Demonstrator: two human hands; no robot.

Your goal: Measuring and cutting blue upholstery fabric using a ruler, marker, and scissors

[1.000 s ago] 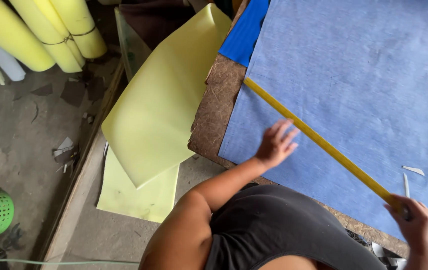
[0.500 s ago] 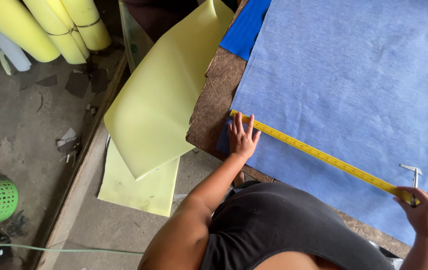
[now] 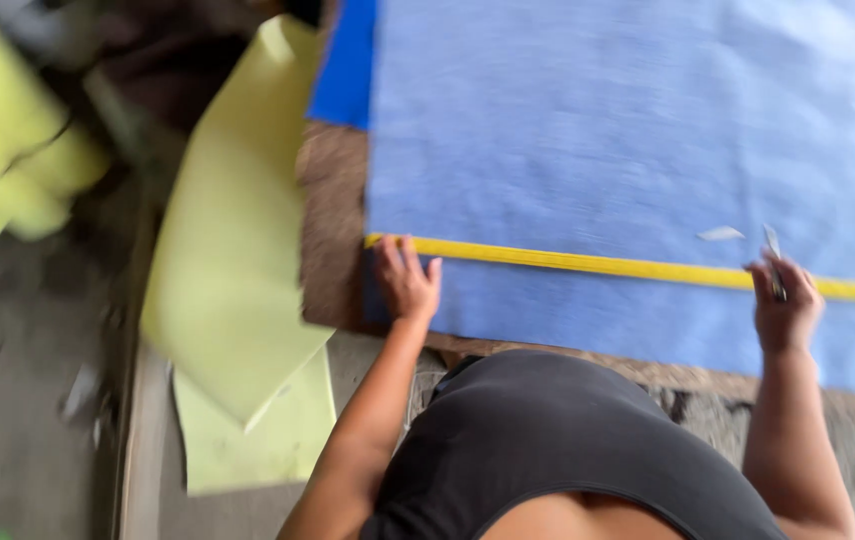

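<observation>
Both arms reach forward over the desk [image 3: 333, 230]. The left hand [image 3: 408, 282] lies flat, fingers spread, pinning the yellow tape measure [image 3: 588, 263] at the edge of the blue sheet [image 3: 628, 130]. The right hand [image 3: 786, 305] is curled around a thin blade-like tool [image 3: 774, 262] at the tape. Beyond, pale yellow sheets [image 3: 233, 270] hang off the desk; blurred yellow rolls [image 3: 8, 170] lie farther left.

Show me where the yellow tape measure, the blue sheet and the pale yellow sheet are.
yellow tape measure [image 3: 588, 263], head view, middle of the strip.
blue sheet [image 3: 628, 130], head view, bare upper area.
pale yellow sheet [image 3: 233, 260], head view, centre of its hanging face.
</observation>
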